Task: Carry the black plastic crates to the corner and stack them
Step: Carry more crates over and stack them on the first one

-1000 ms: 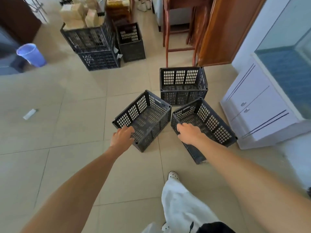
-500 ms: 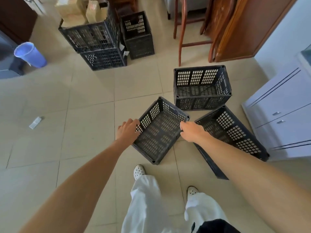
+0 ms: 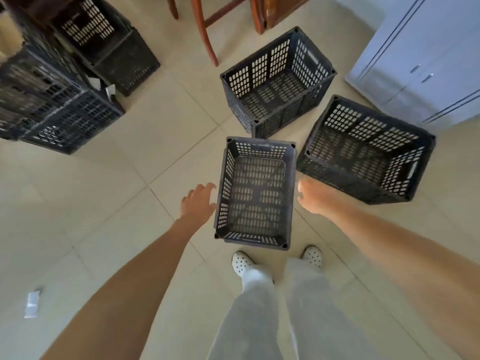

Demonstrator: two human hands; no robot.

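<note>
Head view: left hand [image 3: 198,203], fingers spread, and right hand [image 3: 314,197], grip unclear, flank the near crate [image 3: 255,193]; far crate [image 3: 275,81] and side crate [image 3: 363,149] beyond it also lie unstacked.

We stretch our left grip [image 3: 198,203] forward and down, fingers spread and loose, holding nothing; our right grip [image 3: 315,194] reaches alongside, fingers too blurred to read.

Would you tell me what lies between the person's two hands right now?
In the head view, one empty black crate stands on the floor between the left hand and the right hand, with a hand beside each long wall.
</note>
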